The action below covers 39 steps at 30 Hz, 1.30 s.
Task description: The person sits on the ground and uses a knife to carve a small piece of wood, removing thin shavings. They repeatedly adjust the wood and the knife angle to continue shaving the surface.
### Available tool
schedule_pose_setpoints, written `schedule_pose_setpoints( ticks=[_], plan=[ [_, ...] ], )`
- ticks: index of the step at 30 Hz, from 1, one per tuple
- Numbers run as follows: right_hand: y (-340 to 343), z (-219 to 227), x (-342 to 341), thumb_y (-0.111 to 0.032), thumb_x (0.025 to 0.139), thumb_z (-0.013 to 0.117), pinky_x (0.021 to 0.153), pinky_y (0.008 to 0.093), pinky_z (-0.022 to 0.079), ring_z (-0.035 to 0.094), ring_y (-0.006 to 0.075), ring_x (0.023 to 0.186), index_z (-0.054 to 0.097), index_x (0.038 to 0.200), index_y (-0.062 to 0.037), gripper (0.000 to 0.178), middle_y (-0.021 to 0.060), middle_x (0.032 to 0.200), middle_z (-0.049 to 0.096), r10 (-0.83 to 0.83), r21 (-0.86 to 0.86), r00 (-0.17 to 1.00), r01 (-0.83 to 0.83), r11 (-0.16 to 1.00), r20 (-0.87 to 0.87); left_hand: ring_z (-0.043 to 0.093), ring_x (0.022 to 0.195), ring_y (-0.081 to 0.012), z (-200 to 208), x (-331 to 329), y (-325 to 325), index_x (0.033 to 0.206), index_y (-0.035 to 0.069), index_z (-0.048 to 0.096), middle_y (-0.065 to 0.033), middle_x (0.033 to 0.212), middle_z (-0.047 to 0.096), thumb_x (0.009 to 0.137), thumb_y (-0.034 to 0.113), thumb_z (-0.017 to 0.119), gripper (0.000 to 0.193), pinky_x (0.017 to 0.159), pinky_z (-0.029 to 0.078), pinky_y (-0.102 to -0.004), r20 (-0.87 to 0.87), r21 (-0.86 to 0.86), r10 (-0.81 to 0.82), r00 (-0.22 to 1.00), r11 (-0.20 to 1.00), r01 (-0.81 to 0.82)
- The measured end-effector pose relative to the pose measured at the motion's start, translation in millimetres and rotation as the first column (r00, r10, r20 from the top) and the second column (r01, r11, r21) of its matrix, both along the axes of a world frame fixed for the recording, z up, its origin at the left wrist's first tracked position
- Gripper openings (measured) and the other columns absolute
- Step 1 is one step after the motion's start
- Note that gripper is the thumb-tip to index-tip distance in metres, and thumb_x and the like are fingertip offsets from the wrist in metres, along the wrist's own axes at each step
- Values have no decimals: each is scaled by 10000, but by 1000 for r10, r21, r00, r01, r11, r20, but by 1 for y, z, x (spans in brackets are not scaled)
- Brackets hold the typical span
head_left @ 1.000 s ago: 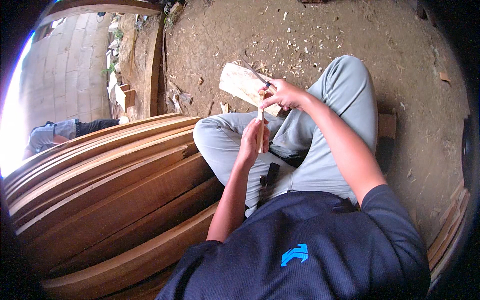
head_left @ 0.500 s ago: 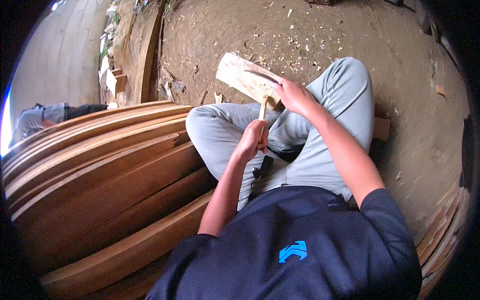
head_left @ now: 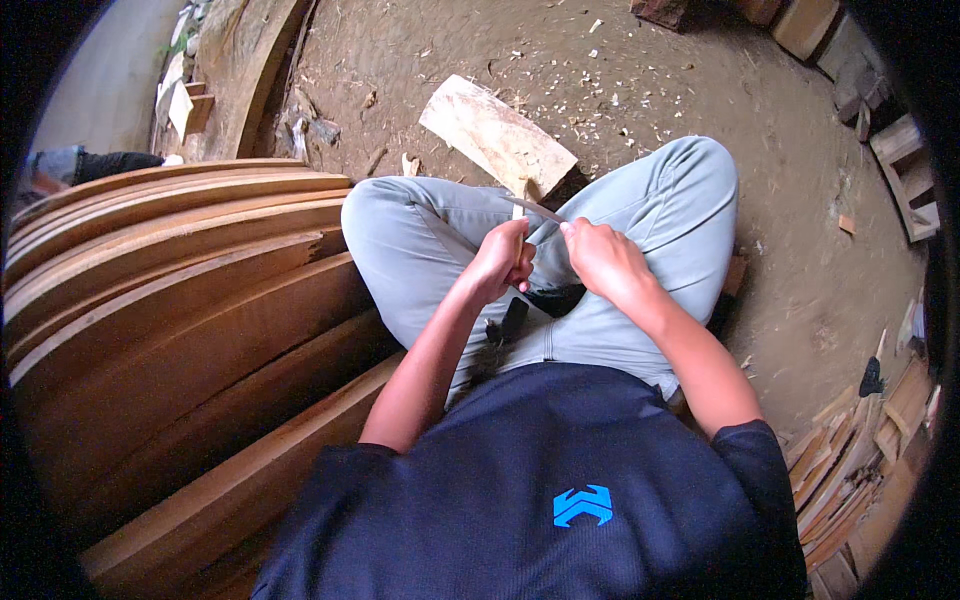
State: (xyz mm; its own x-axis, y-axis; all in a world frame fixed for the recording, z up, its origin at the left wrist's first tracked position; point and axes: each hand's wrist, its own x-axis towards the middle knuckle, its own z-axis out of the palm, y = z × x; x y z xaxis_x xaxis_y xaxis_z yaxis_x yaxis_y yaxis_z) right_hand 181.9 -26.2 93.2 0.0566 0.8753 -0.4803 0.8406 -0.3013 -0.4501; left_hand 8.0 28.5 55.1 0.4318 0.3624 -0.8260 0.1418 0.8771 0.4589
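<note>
My left hand (head_left: 503, 258) is closed around a slim, pale wooden stick (head_left: 518, 222), its far end pointing away from me. In my right hand (head_left: 607, 264) is a knife (head_left: 538, 209), its handle mostly hidden by the fingers. The blade points left and crosses the stick near its upper part; whether it touches the wood is hard to tell. Just beyond both hands, a thick pale wood block (head_left: 495, 135) lies slanted on the ground, the stick's far end close to its near edge. Both hands are between my crossed legs (head_left: 660, 215).
Long stacked planks (head_left: 200, 330) fill the left side, beside my knee. Pale wood chips (head_left: 590, 95) are scattered over the dirt floor. Wood scraps (head_left: 840, 470) are piled at the lower right. Part of another person (head_left: 75, 168) shows at the left edge.
My right hand has drawn the knife back toward me, from above the block to across the stick. The left hand still grips the stick. The whole view has shifted somewhat.
</note>
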Motion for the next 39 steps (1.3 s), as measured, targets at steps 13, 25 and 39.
schedule_pose_setpoints(
  ticks=[13, 25, 39],
  plan=[
    [13, -16, -9, -340, 1007, 346, 751, 531, 512, 645, 447, 829, 590, 961, 11, 430, 277, 843, 654, -34, -22, 998, 35, 999, 43, 251, 376, -83, 12, -6, 14, 886, 146, 416, 43, 523, 329, 985, 361, 361, 243, 337, 240, -252, 140, -128, 126, 982, 986, -109],
    [1, 6, 2, -326, 1004, 343, 766, 540, 491, 629, 461, 852, 608, 964, 11, 431, 287, 871, 647, -21, -105, 1000, 21, 994, 1, 277, 390, -110, 7, 5, 5, 859, 151, 418, 25, 529, 345, 972, 361, 362, 246, 352, 243, -270, 48, -82, 103, 994, 992, -99],
    [9, -13, -10, -306, 995, 365, 788, 500, 528, 667, 403, 867, 634, 946, 23, 428, 255, 905, 672, -66, -43, 994, 70, 997, 85, 303, 404, -114, 2, 16, -1, 797, 153, 419, 13, 533, 374, 956, 338, 366, 250, 358, 231, -272, 78, -106, 183, 980, 979, -175]
  ],
)
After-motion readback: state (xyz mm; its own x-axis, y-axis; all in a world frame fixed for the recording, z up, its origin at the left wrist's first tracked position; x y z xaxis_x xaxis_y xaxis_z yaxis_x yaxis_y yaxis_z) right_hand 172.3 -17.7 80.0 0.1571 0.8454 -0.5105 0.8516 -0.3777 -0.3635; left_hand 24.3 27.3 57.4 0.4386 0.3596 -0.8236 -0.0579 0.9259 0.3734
